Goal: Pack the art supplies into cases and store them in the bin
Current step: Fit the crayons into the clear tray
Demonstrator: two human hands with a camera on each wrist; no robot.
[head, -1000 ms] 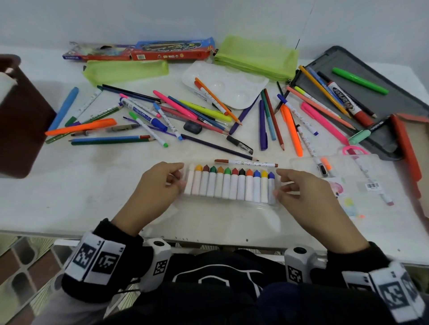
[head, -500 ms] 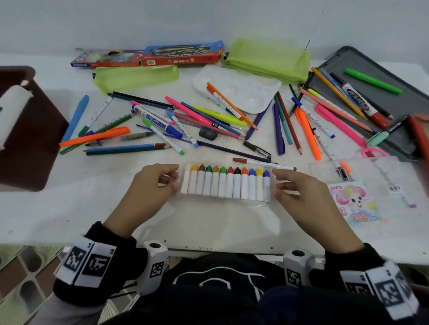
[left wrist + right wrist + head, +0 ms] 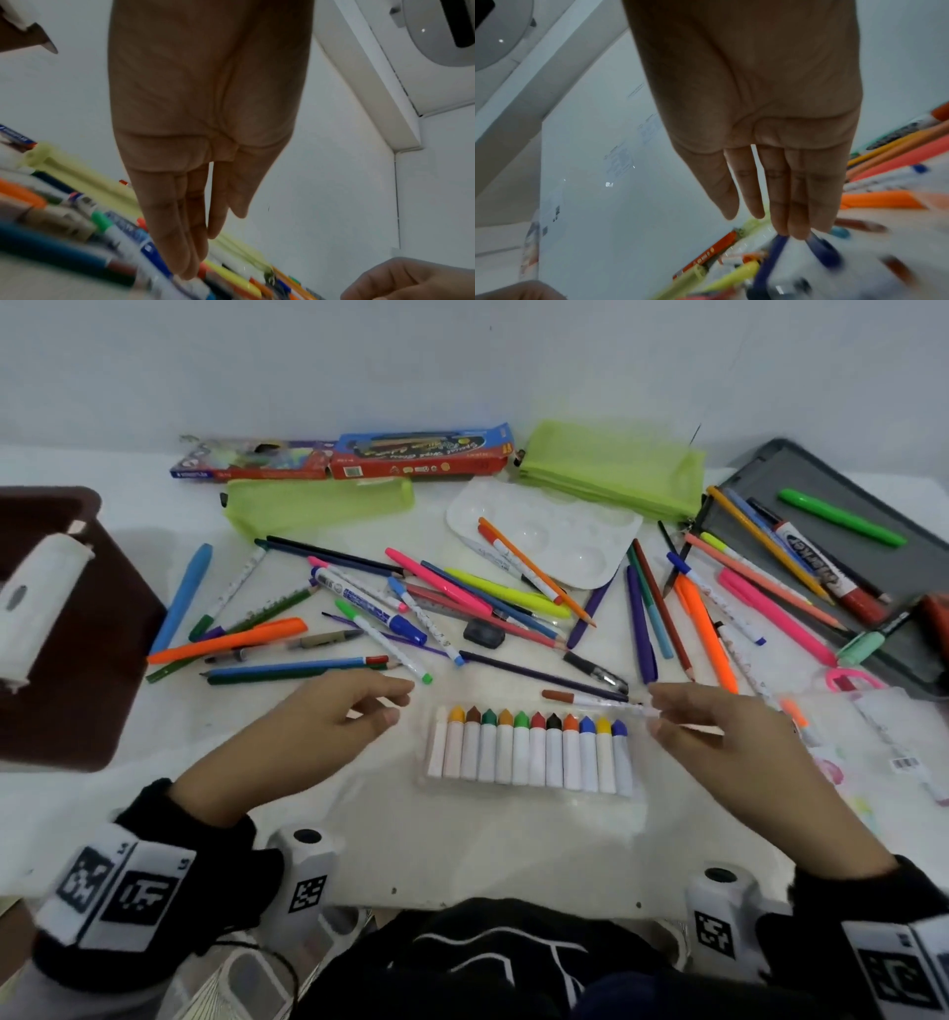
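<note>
while crayon set (image 3: 531,752) lies flat, left hand (image 3: 328,721), right hand (image 3: 719,737) empty beside

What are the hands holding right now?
Nothing. The left hand and right hand hover with straight fingers on either side of the crayon set, which lies on the table between them.

The left hand (image 3: 328,716) is held forward, palm down, with its fingers (image 3: 180,233) stretched out straight and kept close together. The right hand (image 3: 719,737) is held level with it, well apart, its fingers (image 3: 795,192) likewise extended and nothing gripped. Both wrists are covered by black sleeves.
</note>
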